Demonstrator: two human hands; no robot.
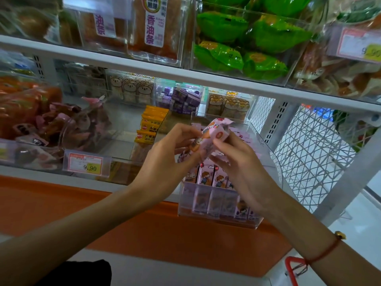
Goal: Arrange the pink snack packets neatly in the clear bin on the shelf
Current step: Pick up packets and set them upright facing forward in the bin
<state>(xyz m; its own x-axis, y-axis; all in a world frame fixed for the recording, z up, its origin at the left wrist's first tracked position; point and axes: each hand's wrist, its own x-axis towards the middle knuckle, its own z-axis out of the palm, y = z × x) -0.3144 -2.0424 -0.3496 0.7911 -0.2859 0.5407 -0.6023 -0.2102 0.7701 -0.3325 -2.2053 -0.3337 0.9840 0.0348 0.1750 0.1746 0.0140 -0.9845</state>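
A pink snack packet (208,139) is held up in the air just above the clear bin (218,218), tilted with 1 end pointing up and back toward the shelf. Both hands grasp it: the left hand (165,159) pinches its lower end between thumb and fingertips, and the right hand (233,159) pinches the upper side, thumb laid across the printed face. Holding it at 2 ends like this looks meant to straighten the packet and turn it the same way as the rest before it goes in.

Below the hands, the other pink packets (214,178) stand upright in a front row, pressed side by side with their cartoon faces forward; more lie behind them, less tidy. The bin sits at the front edge of the lower shelf (144,187), its front wall overhanging slightly, probably pulled forward for easier reach.

To the left are yellow packets (151,125), a bin of mixed brown and pink snacks, and a price tag (86,165) reading 9.90. Green packets (247,48) fill a bin on the shelf above. A wire mesh panel (309,157) closes the right side.
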